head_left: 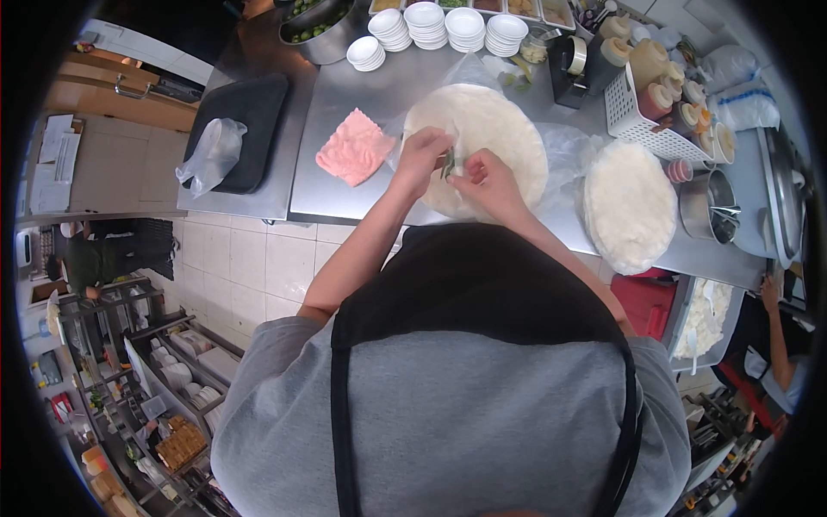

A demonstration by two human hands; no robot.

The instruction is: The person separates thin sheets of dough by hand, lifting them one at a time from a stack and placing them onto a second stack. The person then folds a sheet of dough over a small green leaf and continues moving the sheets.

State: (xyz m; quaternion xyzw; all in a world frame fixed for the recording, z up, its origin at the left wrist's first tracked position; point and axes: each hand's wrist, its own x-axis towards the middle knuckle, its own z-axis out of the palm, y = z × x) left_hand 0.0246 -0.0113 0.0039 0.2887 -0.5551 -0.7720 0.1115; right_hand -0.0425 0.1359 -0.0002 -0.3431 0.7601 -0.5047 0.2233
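Note:
A large round pale sheet, like flat dough, lies on plastic on the steel counter. Above it, my left hand and my right hand are brought close together, fingers pinched. Between their fingertips shows a small dark green leafy sprig, partly hidden by the fingers. Clear plastic wrap sticks out past the sheet's far edge. Left of my left hand lies a crumpled pink cloth. A second pale round in plastic rests to the right of my right hand.
Stacked small white dishes line the back. A black tray bearing a plastic bag stands left. At right are a basket of sauce bottles, a metal pot and a tub of white food. Other people show at both sides.

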